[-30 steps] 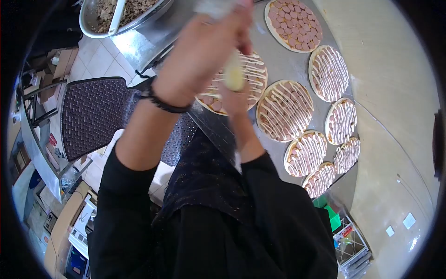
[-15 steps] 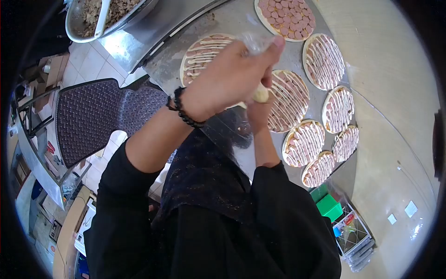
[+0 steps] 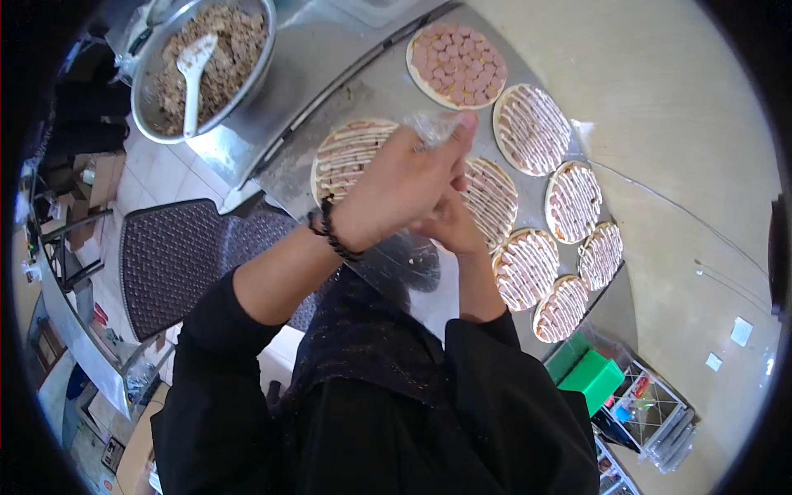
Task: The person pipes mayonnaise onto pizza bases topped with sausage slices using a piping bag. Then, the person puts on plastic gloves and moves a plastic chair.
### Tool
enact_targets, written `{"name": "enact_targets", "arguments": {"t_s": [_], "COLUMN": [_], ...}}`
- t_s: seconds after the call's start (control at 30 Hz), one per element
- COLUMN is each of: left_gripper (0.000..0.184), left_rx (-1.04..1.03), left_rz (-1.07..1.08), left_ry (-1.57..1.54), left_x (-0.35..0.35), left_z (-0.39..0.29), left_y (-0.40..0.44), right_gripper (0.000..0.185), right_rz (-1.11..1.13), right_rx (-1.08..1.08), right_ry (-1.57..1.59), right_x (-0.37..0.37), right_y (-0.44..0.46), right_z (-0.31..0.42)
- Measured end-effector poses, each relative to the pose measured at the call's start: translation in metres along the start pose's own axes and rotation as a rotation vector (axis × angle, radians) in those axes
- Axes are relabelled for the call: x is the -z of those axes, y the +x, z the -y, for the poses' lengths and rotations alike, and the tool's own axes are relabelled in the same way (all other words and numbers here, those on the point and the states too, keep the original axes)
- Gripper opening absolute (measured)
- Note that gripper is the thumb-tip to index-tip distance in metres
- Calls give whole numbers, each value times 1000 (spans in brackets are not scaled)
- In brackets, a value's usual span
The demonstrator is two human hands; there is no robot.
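Observation:
My left hand [image 3: 404, 181], with a dark beaded bracelet at the wrist, is closed around the gathered top of a clear plastic piping bag [image 3: 431, 128]. Just below it, my right hand [image 3: 452, 221] has its fingers curled against the lower part of the bag, which is mostly hidden. Both hands hover over a pizza [image 3: 488, 202] striped with white sauce. To their left lies another striped pizza [image 3: 351, 157], partly covered by my left hand. Farther away, a pizza [image 3: 458, 64] carries sausage slices with no white lines.
Several more striped pizzas [image 3: 532, 129] sit along the right side of the metal table [image 3: 289, 169]. A steel bowl [image 3: 262, 74] of minced filling holds a white spatula [image 3: 192, 91]. A woven chair [image 3: 169, 264] stands at left, a green box [image 3: 594, 379] at lower right.
The view has shifted, bringing more of the bowl into sight. My hands are closer together, and the pale filled part of the bag between them no longer shows.

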State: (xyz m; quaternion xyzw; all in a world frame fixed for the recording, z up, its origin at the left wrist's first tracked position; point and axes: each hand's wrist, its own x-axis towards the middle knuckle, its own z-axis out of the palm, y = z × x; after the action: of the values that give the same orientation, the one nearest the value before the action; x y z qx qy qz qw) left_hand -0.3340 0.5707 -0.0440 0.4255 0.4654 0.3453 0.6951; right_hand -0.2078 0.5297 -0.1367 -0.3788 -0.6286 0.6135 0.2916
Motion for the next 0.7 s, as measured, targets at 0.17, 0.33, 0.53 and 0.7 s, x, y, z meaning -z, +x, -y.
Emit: {"name": "enact_targets", "arguments": {"t_s": [0.17,0.33,0.53,0.7], "left_gripper": [33,31,31,30], "left_rx": [43,184,171,66], "left_rz": [-113,72,159,213], "left_ry": [69,-629,-702,-803], "left_x": [-25,-28,-53,-41], "left_z": [-37,-42,-32,-46], "left_y": [3,26,27,56], "right_gripper": [9,16,16,20], "right_rz": [-319,-244,-295,-187], "right_rx": [98,-37,-180,-46], "right_ry": [429,583,659,713], "right_x": [4,0,2,35], "right_y": [8,-20,-77,-57], "right_z": [57,37,6,4]}}
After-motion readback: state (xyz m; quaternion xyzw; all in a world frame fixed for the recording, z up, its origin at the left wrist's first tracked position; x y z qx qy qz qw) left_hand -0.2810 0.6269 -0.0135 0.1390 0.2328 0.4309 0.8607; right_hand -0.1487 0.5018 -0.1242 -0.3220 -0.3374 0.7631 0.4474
